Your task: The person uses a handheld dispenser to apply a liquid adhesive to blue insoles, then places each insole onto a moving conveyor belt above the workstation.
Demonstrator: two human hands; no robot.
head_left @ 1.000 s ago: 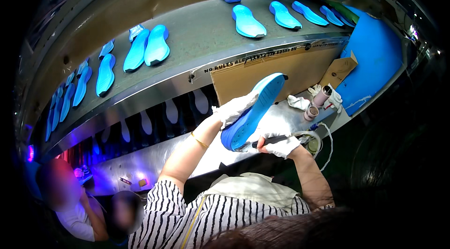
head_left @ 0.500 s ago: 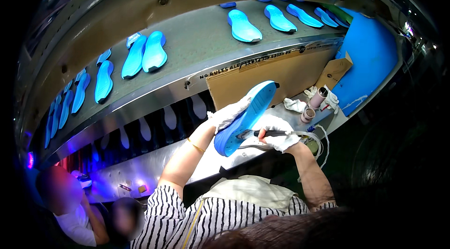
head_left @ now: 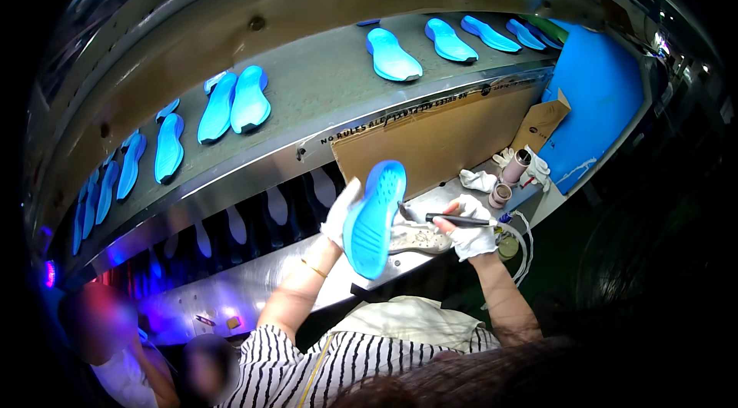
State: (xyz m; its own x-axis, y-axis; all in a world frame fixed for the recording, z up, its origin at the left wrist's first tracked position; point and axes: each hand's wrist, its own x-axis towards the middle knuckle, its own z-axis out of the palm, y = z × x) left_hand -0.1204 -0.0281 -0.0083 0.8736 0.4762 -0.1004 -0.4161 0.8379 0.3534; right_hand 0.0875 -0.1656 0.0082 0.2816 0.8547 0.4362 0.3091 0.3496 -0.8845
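Observation:
My left hand (head_left: 337, 217), in a white glove, grips a bright blue shoe sole (head_left: 375, 227) by its left edge. The sole stands almost on end above the bench, its grooved and dimpled inner face turned up toward me. In my gloved right hand (head_left: 473, 240) is a black-handled brush (head_left: 461, 220), pinched between thumb and fingers. A pale tube (head_left: 516, 230) runs from the handle's back end. The brush tip points left, close to the sole's right edge; whether they touch I cannot tell. A pale grey perforated shoe piece (head_left: 421, 239) lies on the bench under my hands.
Beyond the bench, a conveyor belt (head_left: 315, 74) carries several blue soles (head_left: 393, 54). Cardboard (head_left: 438, 143) leans against its side. Spools (head_left: 500, 195) and white gloves (head_left: 478, 180) sit at the right. Dark shoe pieces fill the shelf below. Another person (head_left: 115, 346) is at lower left.
The sole has turned more upright and shifted down and left, its inner face swinging toward me. My right hand has drawn the brush out from over the sole to its right side.

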